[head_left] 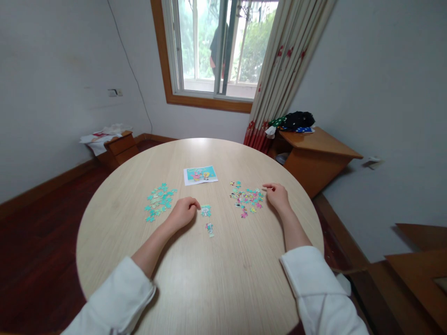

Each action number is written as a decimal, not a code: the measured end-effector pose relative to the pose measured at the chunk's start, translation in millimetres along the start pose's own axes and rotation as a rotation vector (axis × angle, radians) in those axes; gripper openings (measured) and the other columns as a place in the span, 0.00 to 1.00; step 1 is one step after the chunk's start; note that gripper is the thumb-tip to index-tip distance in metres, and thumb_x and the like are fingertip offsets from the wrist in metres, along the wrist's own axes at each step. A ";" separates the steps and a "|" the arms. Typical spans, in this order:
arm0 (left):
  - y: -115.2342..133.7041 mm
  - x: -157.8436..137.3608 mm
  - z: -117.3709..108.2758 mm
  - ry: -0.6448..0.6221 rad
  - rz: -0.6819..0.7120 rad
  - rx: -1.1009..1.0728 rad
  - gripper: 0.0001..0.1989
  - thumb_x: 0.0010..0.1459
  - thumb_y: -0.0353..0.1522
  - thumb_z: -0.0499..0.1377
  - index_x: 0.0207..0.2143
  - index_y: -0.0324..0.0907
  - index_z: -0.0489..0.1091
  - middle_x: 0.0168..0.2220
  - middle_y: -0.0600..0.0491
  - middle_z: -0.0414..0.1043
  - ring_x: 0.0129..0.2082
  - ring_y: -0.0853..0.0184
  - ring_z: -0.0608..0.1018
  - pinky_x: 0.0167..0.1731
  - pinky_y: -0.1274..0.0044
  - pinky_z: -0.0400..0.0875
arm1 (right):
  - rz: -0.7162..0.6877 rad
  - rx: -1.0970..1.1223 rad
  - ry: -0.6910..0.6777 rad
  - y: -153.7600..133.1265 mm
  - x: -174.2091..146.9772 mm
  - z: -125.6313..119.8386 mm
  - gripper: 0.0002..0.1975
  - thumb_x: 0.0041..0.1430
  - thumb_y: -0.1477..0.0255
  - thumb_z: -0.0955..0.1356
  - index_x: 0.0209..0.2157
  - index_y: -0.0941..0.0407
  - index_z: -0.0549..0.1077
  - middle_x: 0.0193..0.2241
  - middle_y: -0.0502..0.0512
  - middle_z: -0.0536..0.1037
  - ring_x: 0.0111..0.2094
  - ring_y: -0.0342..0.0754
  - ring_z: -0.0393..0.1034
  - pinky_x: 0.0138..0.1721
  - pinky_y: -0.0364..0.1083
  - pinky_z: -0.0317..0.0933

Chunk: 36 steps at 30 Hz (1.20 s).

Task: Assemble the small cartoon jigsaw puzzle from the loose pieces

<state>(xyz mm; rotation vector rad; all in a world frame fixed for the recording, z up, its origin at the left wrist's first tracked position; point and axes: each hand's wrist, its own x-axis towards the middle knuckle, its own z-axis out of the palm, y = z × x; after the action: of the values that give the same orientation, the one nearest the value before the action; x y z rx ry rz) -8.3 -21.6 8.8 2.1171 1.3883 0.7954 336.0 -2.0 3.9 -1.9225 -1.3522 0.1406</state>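
Note:
My left hand rests on the table with its fingers curled in, nothing visible in it. Its fingertips lie at the left edge of a small joined block of jigsaw pieces showing a pale cartoon figure. Below that block is a second small joined cluster, apart from it. My right hand is at the right side of a heap of multicoloured jigsaw pieces. Its index finger stretches toward the heap and the other fingers bend loosely; no piece shows in it.
A spread of mostly turquoise pieces lies left of my left hand. Farther back on the round table is a printed reference picture. Behind stand a small cabinet with cloths, a wooden desk and a curtain.

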 end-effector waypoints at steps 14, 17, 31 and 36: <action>1.4 -0.4 -0.9 0.014 0.006 -0.014 0.15 0.46 0.24 0.47 0.23 0.41 0.73 0.29 0.52 0.77 0.32 0.66 0.76 0.38 0.76 0.68 | -0.021 -0.029 -0.014 2.1 0.3 3.4 0.15 0.48 0.79 0.61 0.31 0.61 0.79 0.34 0.61 0.78 0.33 0.47 0.69 0.39 0.46 0.61; 3.1 -0.5 -1.8 0.028 -0.001 -0.023 0.15 0.46 0.24 0.47 0.23 0.41 0.73 0.28 0.52 0.76 0.31 0.66 0.76 0.37 0.76 0.68 | -0.037 -0.021 -0.008 2.3 0.3 4.6 0.15 0.48 0.78 0.61 0.31 0.60 0.79 0.33 0.61 0.78 0.32 0.47 0.69 0.39 0.46 0.61; 3.0 -0.3 -1.3 0.055 -0.004 -0.026 0.14 0.45 0.25 0.47 0.22 0.41 0.72 0.27 0.53 0.76 0.29 0.67 0.75 0.36 0.76 0.69 | -0.108 -0.002 -0.067 -7.8 -5.6 4.8 0.14 0.48 0.76 0.61 0.30 0.60 0.78 0.32 0.58 0.77 0.30 0.45 0.67 0.36 0.44 0.60; 3.8 0.0 -1.7 0.057 -0.007 -0.021 0.14 0.45 0.25 0.47 0.22 0.41 0.72 0.27 0.53 0.76 0.29 0.67 0.75 0.37 0.76 0.69 | -0.117 0.013 -0.084 -8.5 -5.8 6.3 0.13 0.48 0.76 0.62 0.30 0.59 0.78 0.31 0.58 0.77 0.30 0.45 0.67 0.36 0.44 0.60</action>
<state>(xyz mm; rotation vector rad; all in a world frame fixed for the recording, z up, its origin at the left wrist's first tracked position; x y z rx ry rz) -7.1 -23.0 12.6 2.0873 1.4095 0.8703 323.9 -2.4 3.1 -1.8389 -1.5121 0.1744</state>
